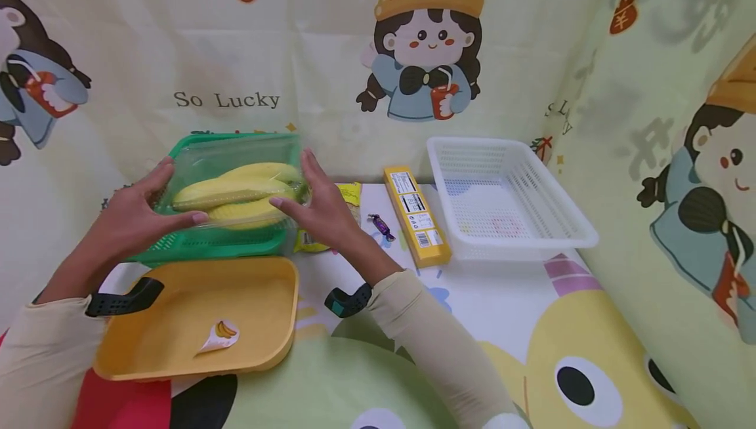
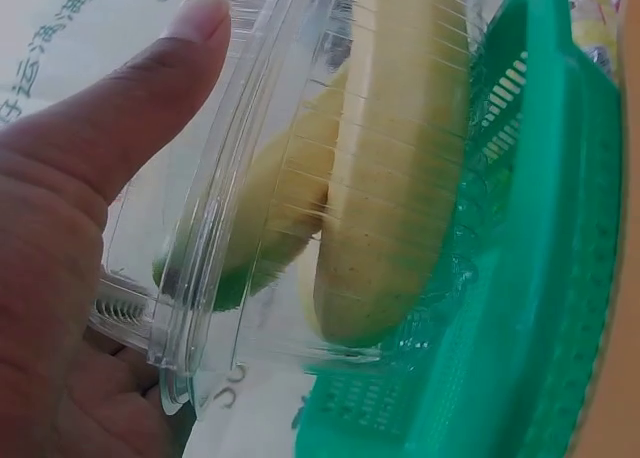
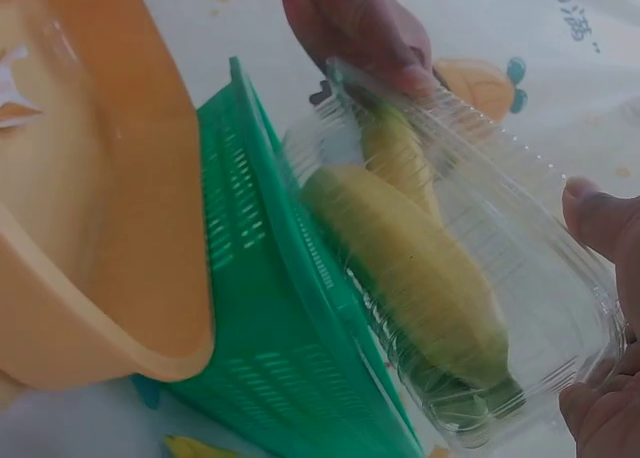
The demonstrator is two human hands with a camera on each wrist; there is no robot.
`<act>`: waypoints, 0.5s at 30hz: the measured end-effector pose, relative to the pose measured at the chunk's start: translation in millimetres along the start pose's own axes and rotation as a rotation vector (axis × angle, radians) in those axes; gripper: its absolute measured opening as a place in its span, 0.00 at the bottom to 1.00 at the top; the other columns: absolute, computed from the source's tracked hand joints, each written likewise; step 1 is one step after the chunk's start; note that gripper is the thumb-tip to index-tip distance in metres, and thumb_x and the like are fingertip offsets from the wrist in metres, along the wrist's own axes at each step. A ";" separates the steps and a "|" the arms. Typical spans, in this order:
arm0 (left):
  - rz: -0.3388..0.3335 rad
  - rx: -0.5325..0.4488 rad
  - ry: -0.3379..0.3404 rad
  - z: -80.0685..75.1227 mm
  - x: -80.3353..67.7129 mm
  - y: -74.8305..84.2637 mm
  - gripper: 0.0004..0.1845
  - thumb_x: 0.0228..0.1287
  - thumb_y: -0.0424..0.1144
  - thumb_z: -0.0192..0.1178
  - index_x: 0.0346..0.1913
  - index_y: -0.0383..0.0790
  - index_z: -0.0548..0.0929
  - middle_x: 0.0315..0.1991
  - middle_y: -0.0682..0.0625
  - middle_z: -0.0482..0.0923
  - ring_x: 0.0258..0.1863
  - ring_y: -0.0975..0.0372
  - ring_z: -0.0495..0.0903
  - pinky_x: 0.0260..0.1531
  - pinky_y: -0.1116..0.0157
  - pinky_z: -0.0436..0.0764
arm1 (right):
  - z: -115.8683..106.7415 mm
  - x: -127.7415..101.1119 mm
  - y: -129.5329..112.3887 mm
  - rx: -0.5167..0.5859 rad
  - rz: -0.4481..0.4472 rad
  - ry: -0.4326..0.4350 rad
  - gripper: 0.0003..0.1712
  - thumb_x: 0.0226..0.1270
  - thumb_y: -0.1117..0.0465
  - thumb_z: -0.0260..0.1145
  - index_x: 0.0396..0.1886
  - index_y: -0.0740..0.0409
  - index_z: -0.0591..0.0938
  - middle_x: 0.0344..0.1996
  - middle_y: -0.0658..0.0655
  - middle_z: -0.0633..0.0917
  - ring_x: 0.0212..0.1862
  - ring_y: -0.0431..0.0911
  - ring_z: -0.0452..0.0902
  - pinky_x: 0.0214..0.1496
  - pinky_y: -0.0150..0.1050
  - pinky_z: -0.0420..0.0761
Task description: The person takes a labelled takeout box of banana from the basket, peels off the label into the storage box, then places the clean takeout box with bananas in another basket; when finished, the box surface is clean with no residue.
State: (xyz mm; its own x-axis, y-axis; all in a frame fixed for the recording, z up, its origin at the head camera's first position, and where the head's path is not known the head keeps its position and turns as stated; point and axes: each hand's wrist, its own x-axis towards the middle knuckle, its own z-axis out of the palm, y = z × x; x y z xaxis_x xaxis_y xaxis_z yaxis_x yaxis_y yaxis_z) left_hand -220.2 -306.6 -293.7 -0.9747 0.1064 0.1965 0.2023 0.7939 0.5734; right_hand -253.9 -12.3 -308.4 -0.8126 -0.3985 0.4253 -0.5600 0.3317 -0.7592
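Observation:
Both hands hold a clear plastic clamshell box [image 1: 195, 160] with several yellow bananas [image 1: 236, 189] inside, over the green basket [image 1: 277, 237]. My left hand [image 1: 132, 212] grips its left end, thumb on the near side, as the left wrist view shows the thumb [image 2: 150, 103] against the ridged plastic. At the other end, my right hand [image 1: 325, 209] grips the box between thumb and fingers. In the right wrist view the box [image 3: 500, 198] is tilted beside the green basket [image 3: 260, 238], and the bananas [image 3: 420, 268] lie along its lower side.
An orange tray [image 1: 254, 324] in front of the basket holds a small banana-printed wrapper [image 1: 221, 336]. To the right lie a yellow packet [image 1: 351, 193], a purple-wrapped candy [image 1: 381, 227] and a long yellow box [image 1: 418, 216]. A white basket [image 1: 514, 242] stands at the right.

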 end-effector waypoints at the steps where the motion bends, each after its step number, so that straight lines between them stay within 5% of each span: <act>1: -0.007 -0.004 0.010 -1.5 -0.7 -1.5 0.56 0.59 0.54 0.68 0.78 0.52 0.38 0.78 0.52 0.32 0.73 0.38 0.41 0.56 0.31 0.57 | 2.4 1.4 -0.7 0.012 -0.005 -0.001 0.53 0.66 0.50 0.67 0.78 0.59 0.45 0.77 0.49 0.43 0.74 0.34 0.35 0.72 0.31 0.46; 15: -0.062 0.081 0.001 -17.2 -0.3 -24.2 0.58 0.60 0.55 0.67 0.77 0.47 0.33 0.76 0.40 0.28 0.70 0.31 0.40 0.48 0.29 0.62 | 35.5 13.2 3.0 0.131 0.013 0.022 0.51 0.66 0.50 0.68 0.78 0.59 0.48 0.77 0.49 0.46 0.74 0.32 0.37 0.71 0.31 0.49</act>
State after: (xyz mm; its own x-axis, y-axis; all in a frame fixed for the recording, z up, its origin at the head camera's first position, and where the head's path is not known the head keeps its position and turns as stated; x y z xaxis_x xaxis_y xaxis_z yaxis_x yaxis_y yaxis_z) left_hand -223.2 -336.2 -294.0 -0.9850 0.0545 0.1635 0.1328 0.8445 0.5188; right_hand -260.6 -46.9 -322.6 -0.8236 -0.3760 0.4246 -0.5248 0.2214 -0.8219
